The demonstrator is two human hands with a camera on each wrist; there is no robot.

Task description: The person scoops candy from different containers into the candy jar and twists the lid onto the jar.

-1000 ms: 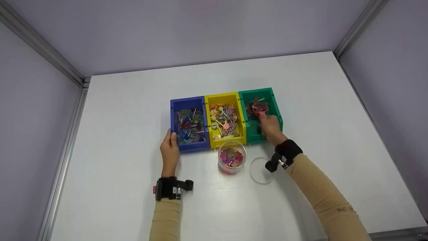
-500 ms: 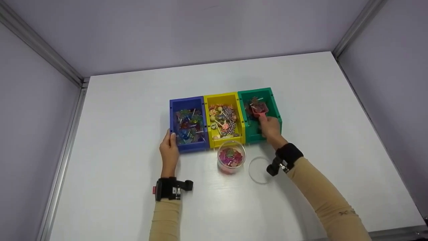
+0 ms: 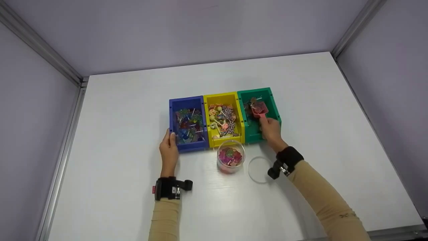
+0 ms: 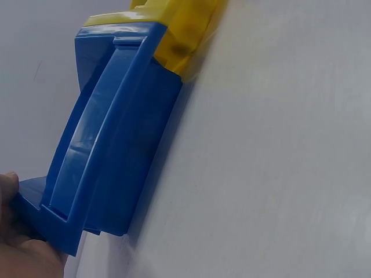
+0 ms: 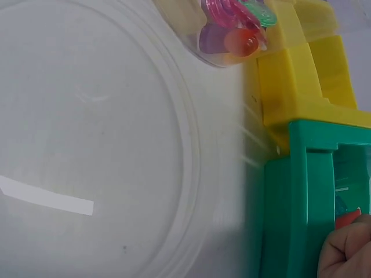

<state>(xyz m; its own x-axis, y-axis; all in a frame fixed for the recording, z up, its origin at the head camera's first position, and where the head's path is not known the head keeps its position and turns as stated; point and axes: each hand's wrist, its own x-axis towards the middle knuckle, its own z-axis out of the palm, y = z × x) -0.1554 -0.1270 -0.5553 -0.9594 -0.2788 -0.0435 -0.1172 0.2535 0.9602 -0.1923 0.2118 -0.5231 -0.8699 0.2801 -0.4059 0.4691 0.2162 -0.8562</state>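
Observation:
My right hand [image 3: 271, 130] grips the handle of a pink scoop [image 3: 264, 115] inside the green bin [image 3: 275, 108]. The scoop's bowl holds reddish candy and lies over the wrapped candies at that bin's far left. With my left hand [image 3: 169, 150] I hold the outer left wall of the blue bin [image 3: 191, 147]; in the left wrist view the thumb and fingers are at its corner. Lollipops [image 3: 224, 125] fill the yellow bin [image 3: 225, 97] between them. A clear tub [image 3: 230, 167] partly filled with pink, purple and green candies stands before the yellow bin.
A round clear lid [image 3: 260, 182] lies on the white table [image 3: 133, 110] right of the tub, under my right wrist camera. Colourful candies [image 3: 190, 125] sit in the blue bin. Pale walls [image 3: 207, 33] rise at the back and sides.
My right hand has drawn slightly back toward me, and the scoop's bowl shows more plainly above the candies. My left hand stays at the blue bin.

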